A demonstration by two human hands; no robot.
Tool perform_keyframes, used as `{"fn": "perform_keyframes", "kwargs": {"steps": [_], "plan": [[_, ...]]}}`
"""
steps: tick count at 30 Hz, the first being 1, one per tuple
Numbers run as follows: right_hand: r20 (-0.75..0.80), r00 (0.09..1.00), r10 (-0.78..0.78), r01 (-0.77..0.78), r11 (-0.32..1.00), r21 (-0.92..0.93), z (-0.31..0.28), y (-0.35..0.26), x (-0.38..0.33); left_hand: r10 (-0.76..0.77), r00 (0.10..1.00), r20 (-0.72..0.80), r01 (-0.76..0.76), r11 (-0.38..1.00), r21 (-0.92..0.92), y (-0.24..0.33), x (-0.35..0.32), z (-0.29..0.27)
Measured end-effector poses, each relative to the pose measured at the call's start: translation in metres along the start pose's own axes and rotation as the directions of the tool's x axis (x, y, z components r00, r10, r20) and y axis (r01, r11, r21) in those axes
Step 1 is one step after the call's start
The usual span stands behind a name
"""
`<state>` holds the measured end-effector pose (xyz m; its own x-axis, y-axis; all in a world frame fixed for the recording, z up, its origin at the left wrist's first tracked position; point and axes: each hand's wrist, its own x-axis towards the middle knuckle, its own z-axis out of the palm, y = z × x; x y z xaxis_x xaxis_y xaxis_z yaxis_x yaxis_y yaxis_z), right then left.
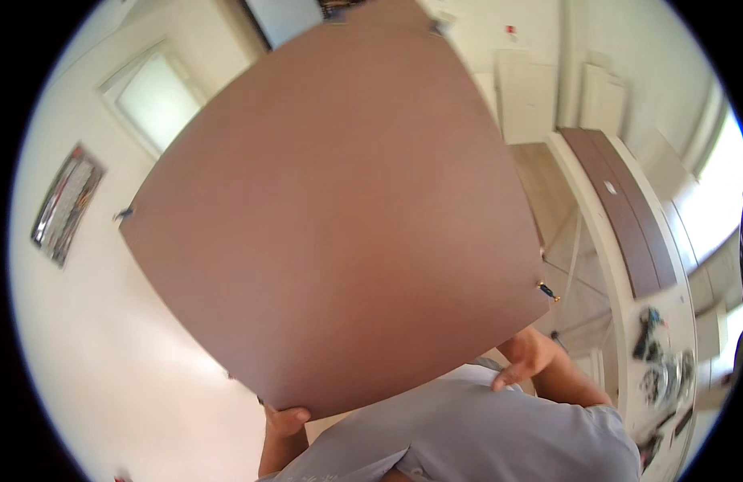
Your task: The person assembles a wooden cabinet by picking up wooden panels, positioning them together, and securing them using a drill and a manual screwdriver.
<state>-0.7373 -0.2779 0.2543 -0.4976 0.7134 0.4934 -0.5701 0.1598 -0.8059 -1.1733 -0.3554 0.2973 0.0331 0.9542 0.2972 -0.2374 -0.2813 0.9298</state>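
A large brown board [347, 209] fills the middle of the head view, tilted up in front of my body. Small metal fittings, such as the dark and brass-coloured connector [549, 292], stick out at its edges. At the board's lower left corner, my left hand [286, 421] grips the edge with its thumb on the brown face and its fingers hidden behind. My right hand [529, 359] holds the board from beneath at its lower right edge. Its thumb shows below the edge, while the other fingers are mostly hidden by the board.
A long white table [620, 277] runs along the right side, bearing brown panels [620, 209] and, nearer me, a dark tool [648, 333] and clear bags of small parts [665, 377]. White boards [528, 96] lean at the far wall. A doorway [156, 98] lies at the far left.
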Motion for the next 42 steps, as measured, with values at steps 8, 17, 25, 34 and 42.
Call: {"fn": "perform_keyframes", "kwargs": {"steps": [8,17,25,34,42], "plan": [[-0.779,0.622,-0.077,0.140,0.990,0.014,0.134,-0.020,-0.112,-0.235,0.679,0.696,0.379,0.924,-0.057,-0.036,0.058,0.066],[-0.937,0.313,-0.152,0.329,0.943,-0.043,0.124,-0.012,-0.167,-0.553,0.364,0.749,0.664,0.718,0.208,-0.104,0.100,0.152],[-0.934,0.351,-0.061,0.290,0.956,0.046,-0.022,-0.013,-0.154,-0.672,0.452,0.586,0.719,0.664,0.206,-0.154,0.137,0.191],[-0.888,0.441,0.129,0.181,0.957,0.229,-0.157,0.006,-0.107,-0.742,0.670,0.017,0.727,0.660,0.188,-0.221,0.127,0.125],[-0.950,0.155,0.272,-0.349,0.915,0.205,-0.211,-0.002,-0.044,-0.727,0.687,-0.023,0.651,0.600,0.464,-0.238,0.142,0.094]]}}
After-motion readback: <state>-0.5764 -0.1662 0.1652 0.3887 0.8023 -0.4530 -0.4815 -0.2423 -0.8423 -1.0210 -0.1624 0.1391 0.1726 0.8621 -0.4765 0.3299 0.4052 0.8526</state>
